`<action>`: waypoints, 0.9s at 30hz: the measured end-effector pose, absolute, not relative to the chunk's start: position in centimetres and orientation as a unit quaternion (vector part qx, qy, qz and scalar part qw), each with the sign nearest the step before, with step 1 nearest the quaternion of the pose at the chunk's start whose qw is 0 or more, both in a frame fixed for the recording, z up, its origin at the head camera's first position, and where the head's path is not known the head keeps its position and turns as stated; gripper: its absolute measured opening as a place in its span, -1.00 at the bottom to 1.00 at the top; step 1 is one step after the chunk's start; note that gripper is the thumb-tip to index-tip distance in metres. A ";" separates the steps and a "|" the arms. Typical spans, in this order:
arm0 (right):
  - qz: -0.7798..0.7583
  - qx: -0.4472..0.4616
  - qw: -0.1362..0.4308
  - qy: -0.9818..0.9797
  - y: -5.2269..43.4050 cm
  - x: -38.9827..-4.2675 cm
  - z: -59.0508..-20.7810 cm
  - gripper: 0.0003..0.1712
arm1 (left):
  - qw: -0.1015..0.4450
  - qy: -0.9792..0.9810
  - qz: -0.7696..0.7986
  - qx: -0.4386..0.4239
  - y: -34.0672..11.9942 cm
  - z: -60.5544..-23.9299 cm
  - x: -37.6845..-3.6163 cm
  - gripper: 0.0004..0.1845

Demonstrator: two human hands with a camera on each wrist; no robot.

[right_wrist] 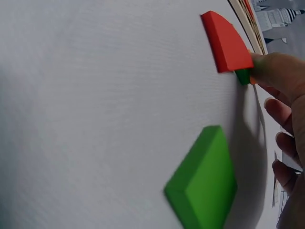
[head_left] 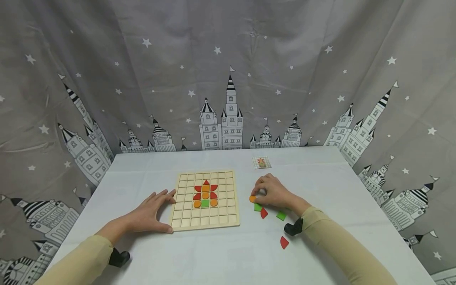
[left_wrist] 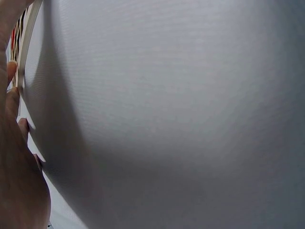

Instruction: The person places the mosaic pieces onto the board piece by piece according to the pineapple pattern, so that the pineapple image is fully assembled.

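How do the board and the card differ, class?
Size: the board is much larger than the card.
Look: the board is pale tan and carries coloured pieces; the card is whitish, its small figure apparently printed.
Place: the left hand touches the board's edge; the card lies farther back, right of the board, untouched.
Shared: both lie on the table and show a grid with a coloured figure.

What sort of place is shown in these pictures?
Probably an indoor play or recording corner: a white table, a grey castle-print curtain, and a wooden board with coloured pieces.
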State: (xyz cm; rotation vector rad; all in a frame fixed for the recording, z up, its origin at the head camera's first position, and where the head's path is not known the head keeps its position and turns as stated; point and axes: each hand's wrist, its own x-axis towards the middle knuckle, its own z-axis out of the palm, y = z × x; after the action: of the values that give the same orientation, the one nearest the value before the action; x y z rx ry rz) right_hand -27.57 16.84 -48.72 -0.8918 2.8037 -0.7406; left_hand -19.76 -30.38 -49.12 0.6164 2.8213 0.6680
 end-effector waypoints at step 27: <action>-0.278 -0.386 0.015 0.879 9.0 -26.4 -47.4 -0.87 | 0.084 0.946 0.227 0.217 -30.5 -49.2 -19.8 0.02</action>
State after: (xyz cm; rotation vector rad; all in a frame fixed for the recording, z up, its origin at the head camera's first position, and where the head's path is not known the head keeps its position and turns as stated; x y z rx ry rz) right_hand -26.43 9.03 -47.39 -1.2012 2.7367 -0.8664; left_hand -19.81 -30.48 -49.23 0.6478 2.8222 0.6775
